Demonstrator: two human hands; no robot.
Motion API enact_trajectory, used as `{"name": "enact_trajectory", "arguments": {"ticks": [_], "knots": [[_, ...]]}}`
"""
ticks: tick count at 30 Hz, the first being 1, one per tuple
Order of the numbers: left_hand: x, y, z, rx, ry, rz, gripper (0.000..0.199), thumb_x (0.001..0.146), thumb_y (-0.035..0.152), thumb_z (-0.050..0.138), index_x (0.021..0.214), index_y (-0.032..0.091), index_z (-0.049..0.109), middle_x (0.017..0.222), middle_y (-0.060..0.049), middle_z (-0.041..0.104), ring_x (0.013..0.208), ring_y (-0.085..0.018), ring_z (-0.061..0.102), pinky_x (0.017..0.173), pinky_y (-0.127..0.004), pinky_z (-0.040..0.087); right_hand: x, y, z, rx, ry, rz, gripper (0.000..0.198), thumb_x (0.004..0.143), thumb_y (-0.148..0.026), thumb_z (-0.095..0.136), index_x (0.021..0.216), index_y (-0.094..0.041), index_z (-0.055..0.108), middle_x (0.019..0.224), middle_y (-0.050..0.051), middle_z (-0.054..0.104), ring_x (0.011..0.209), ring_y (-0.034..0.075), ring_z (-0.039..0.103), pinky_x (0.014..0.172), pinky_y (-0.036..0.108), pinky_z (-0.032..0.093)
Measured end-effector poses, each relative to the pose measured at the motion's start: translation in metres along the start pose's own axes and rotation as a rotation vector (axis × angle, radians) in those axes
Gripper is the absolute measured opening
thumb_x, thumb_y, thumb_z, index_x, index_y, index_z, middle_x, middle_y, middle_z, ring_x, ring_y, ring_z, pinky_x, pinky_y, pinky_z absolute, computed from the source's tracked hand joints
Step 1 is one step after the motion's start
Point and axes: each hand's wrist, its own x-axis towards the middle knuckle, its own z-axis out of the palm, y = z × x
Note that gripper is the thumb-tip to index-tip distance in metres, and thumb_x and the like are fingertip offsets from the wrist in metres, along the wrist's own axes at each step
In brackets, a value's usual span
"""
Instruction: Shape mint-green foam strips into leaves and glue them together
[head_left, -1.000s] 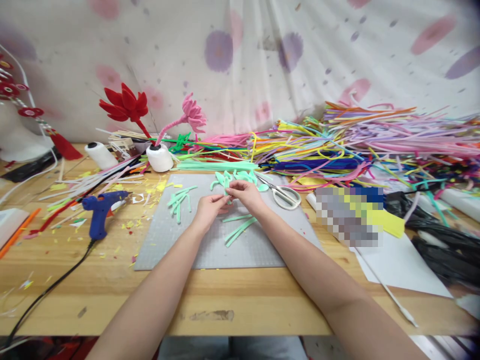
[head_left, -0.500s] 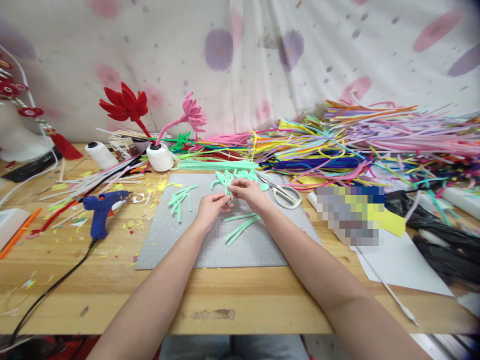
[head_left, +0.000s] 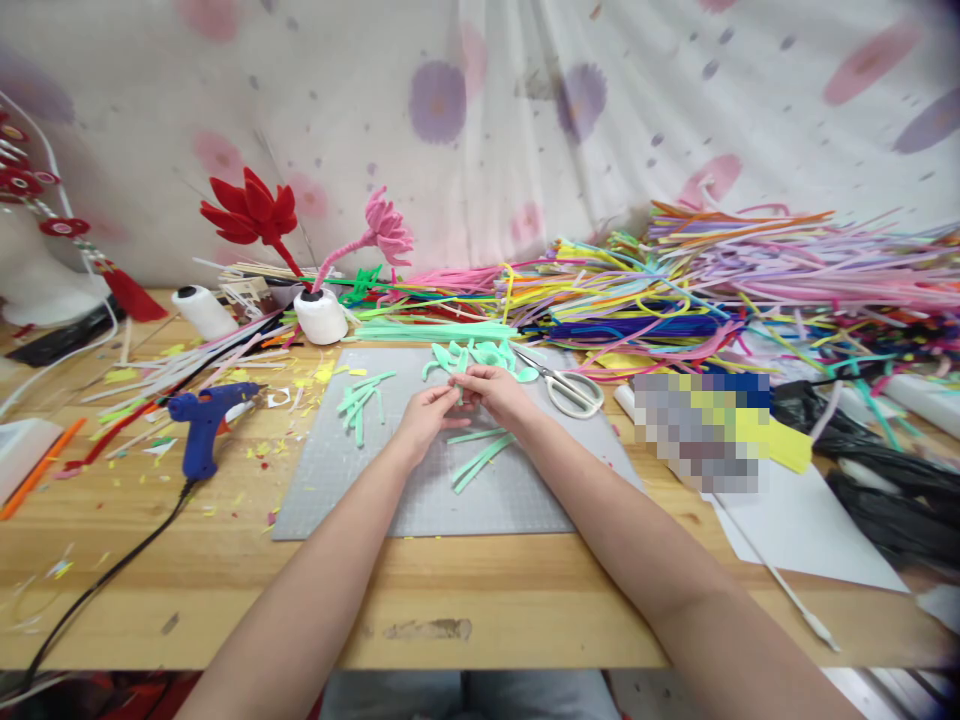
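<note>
At the frame's left, a blue glue gun (head_left: 201, 430) lies on the wooden counter (head_left: 292, 600). Short green strips (head_left: 358, 405) rest on the gray mat (head_left: 322, 490). At center, the left hand (head_left: 425, 418) and right hand (head_left: 493, 390), fingertips together, pinch a small green piece (head_left: 463, 360). Scissors (head_left: 574, 397) lie right of center, beside curled green shapes (head_left: 495, 352).

i've room over the tabletop (head_left: 480, 590) at bottom centre; left hand (head_left: 425, 418), right hand (head_left: 498, 392) and scissors (head_left: 553, 381) block the middle.
</note>
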Motion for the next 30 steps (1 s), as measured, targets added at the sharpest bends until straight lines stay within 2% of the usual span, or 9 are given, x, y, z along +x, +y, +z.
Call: {"name": "enact_trajectory", "arguments": {"ticks": [5,9,13,18,21,26,28,30], "knots": [[0.001,-0.001,0.002,-0.135,-0.028,-0.089,0.023,0.077,0.035,0.051,0.072,0.012,0.054,0.067,-0.004,0.061,0.054,-0.010,0.058,0.061,-0.028,0.052,0.002,-0.001,0.002,-0.143,0.099,-0.075,0.034,0.058,-0.045,0.065,0.054,-0.016,0.048,0.047,-0.005,0.046,0.045,0.006,0.038,0.047,0.021,0.030],[0.000,-0.001,0.000,-0.158,0.004,-0.079,0.011,0.075,0.023,0.055,0.072,0.012,0.056,0.058,0.001,0.055,0.048,-0.005,0.052,0.062,-0.024,0.052,0.002,-0.003,0.005,-0.272,0.144,-0.106,0.034,0.059,-0.045,0.063,0.051,-0.016,0.047,0.049,-0.004,0.049,0.046,0.006,0.037,0.046,0.021,0.029],[0.000,0.000,-0.002,-0.182,0.008,-0.112,0.007,0.074,0.017,0.056,0.072,0.011,0.058,0.056,0.002,0.052,0.046,-0.003,0.047,0.058,-0.021,0.052,0.001,-0.003,0.005,-0.189,0.087,-0.052,0.033,0.059,-0.046,0.062,0.056,-0.015,0.052,0.052,-0.004,0.050,0.046,0.005,0.038,0.045,0.021,0.028],[0.001,0.000,-0.003,-0.190,0.045,-0.090,0.008,0.072,0.019,0.058,0.073,0.011,0.058,0.056,0.004,0.048,0.047,-0.001,0.044,0.056,-0.017,0.051,0.001,-0.001,-0.001,-0.050,-0.029,0.000,0.030,0.058,-0.042,0.066,0.059,-0.014,0.055,0.053,-0.004,0.048,0.047,0.004,0.039,0.045,0.020,0.028],[0.000,0.000,-0.002,-0.174,0.044,-0.060,0.010,0.070,0.021,0.060,0.071,0.012,0.056,0.057,0.004,0.048,0.047,-0.001,0.044,0.056,-0.018,0.051,0.001,-0.001,-0.002,-0.066,-0.002,-0.030,0.030,0.057,-0.040,0.067,0.055,-0.014,0.052,0.052,-0.005,0.048,0.045,0.004,0.037,0.044,0.020,0.026],[0.000,-0.004,0.002,-0.074,0.064,-0.020,0.021,0.069,0.031,0.060,0.076,0.012,0.054,0.064,0.001,0.054,0.050,-0.005,0.049,0.056,-0.026,0.051,0.003,-0.001,-0.002,-0.093,0.093,-0.066,0.033,0.056,-0.040,0.068,0.052,-0.015,0.046,0.047,-0.006,0.044,0.041,0.003,0.034,0.043,0.021,0.023],[0.001,-0.008,0.002,0.050,0.115,0.031,0.025,0.066,0.034,0.062,0.077,0.013,0.053,0.065,0.000,0.055,0.051,-0.007,0.052,0.056,-0.028,0.050,0.003,-0.001,-0.002,-0.086,0.117,-0.071,0.035,0.055,-0.040,0.068,0.051,-0.015,0.044,0.045,-0.007,0.041,0.040,0.003,0.032,0.042,0.021,0.022],[0.002,-0.011,-0.001,0.276,0.182,0.149,0.026,0.065,0.035,0.063,0.077,0.015,0.054,0.065,0.001,0.055,0.053,-0.009,0.054,0.057,-0.028,0.049,0.004,-0.001,-0.002,-0.081,0.134,-0.063,0.036,0.053,-0.040,0.069,0.050,-0.016,0.043,0.044,-0.007,0.039,0.040,0.003,0.031,0.042,0.021,0.022]]}}
